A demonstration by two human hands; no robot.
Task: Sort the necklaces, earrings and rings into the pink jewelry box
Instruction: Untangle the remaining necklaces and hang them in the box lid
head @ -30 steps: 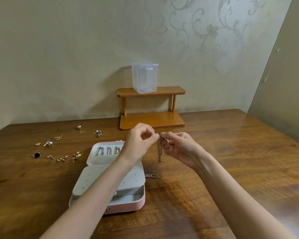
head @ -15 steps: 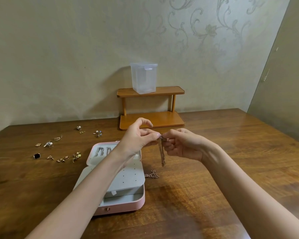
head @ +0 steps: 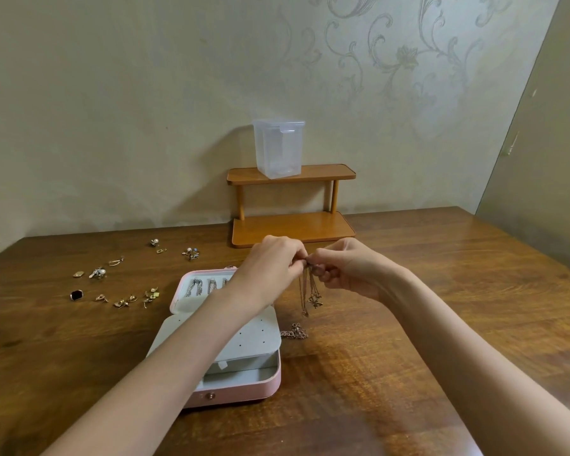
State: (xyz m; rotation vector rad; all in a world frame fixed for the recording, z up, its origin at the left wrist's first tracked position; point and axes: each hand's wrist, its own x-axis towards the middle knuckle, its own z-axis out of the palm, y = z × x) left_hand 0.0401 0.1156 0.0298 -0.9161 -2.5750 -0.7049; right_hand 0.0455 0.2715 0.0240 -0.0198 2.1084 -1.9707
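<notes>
Left hand (head: 273,261) and right hand (head: 346,269) pinched the necklace (head: 308,291) top; its chain hung vertically, just right of the open jewelry box (head: 270,383).

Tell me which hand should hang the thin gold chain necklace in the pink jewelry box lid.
Probably left hand: it pinches the thin gold chain necklace directly above the pink jewelry box lid; right hand is farther away.

This looks like a room in a home. A dark wooden table (head: 408,324) fills the lower half of the frame, pushed against a wall papered in pale beige with a floral scroll pattern (head: 402,57) at the upper right. At centre, against the wall, a small two-tier wooden shelf (head: 310,225) carries a clear plastic container (head: 278,148).
</notes>
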